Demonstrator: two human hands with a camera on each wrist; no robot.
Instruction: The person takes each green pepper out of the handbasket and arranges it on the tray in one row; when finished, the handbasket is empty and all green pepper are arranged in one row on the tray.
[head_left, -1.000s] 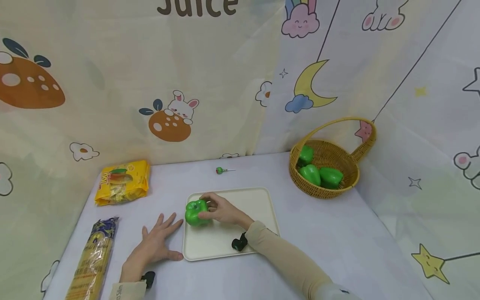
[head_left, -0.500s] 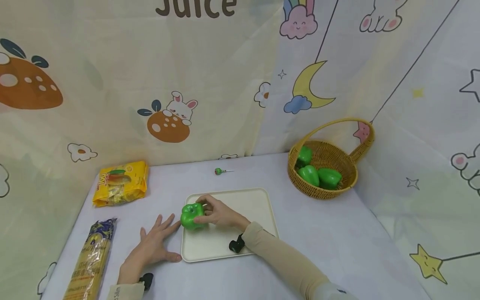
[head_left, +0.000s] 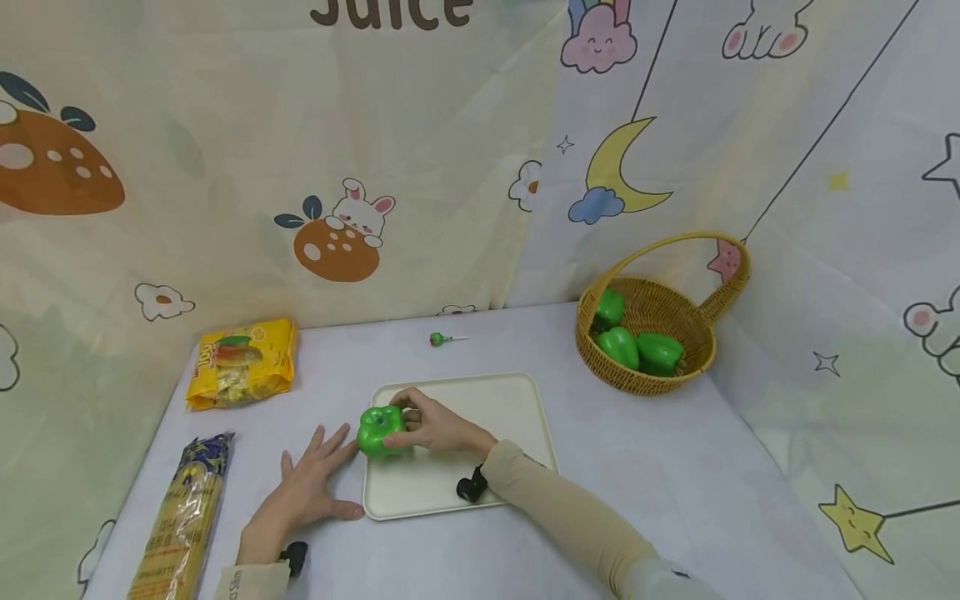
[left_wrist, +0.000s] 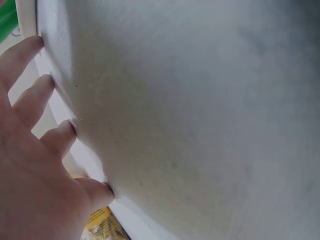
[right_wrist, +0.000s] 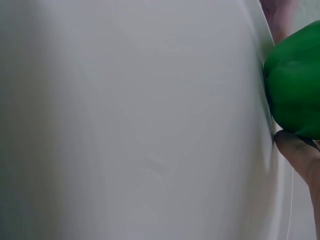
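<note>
A green bell pepper [head_left: 380, 431] sits at the left edge of the cream tray [head_left: 480, 417], and my right hand [head_left: 442, 427] grips it from its right side with thumb and fingers. The right wrist view has the pepper [right_wrist: 297, 82] at its right border, a finger of the right hand [right_wrist: 306, 162] touching its underside. Spread flat on the white table just left of the tray lies my left hand [head_left: 303, 492], its fingertips close to the tray edge and the pepper. In the left wrist view the fingers of the left hand [left_wrist: 45, 150] are spread with their tips on the cloth.
A wicker basket [head_left: 628, 382] holding several green peppers stands at the back right. A small green lollipop [head_left: 437, 339] lies behind the tray. On the left are a yellow candy bag [head_left: 243, 363] and a long pasta packet [head_left: 180, 525].
The right hand has moved slightly left with the pepper, from inside the tray to its left edge. The left hand has stayed in place.
</note>
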